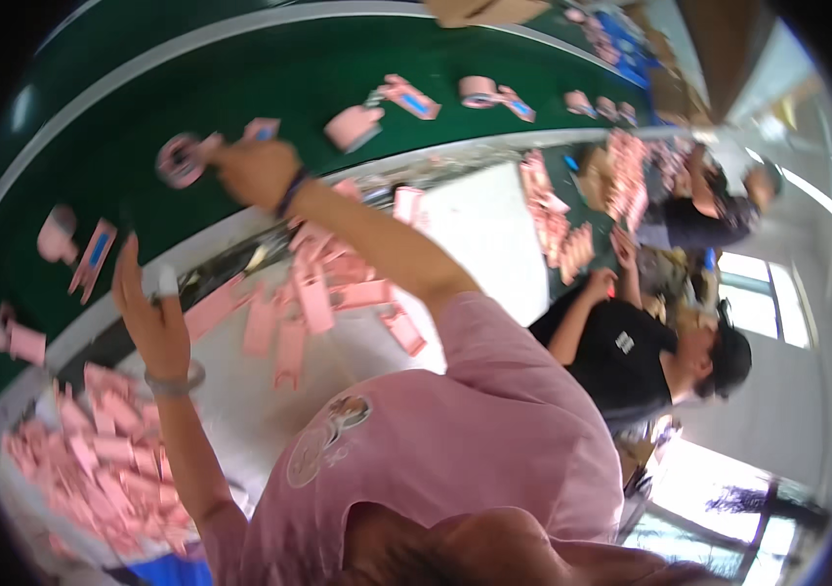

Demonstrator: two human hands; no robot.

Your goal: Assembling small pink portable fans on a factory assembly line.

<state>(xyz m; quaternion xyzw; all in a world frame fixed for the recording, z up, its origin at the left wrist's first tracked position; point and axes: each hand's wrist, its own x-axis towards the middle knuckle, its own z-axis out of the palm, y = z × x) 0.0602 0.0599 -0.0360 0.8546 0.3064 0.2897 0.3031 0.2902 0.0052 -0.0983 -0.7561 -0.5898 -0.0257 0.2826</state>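
Note:
My right hand (258,174) reaches over the green conveyor belt (270,78), with its fingertips at the tab of a pink round, ring-like part (180,161). Motion smears the fingers, so I cannot tell whether they grip it. Just past the knuckles shows a flat pink piece with a blue strip (262,128). My left hand (150,317) is held up near the belt's near edge, fingers stretched out and holding nothing. A white cover wraps one of its fingers. Beside it on the belt lie another round pink part (58,234) and a flat blue-striped piece (94,260).
More round and flat pink parts (406,98) sit along the belt. Loose flat pink pieces (313,293) lie on the white worktop (475,225), and a large heap (108,459) stands at lower left. Two people (621,352) work at right beside more pink parts (626,176).

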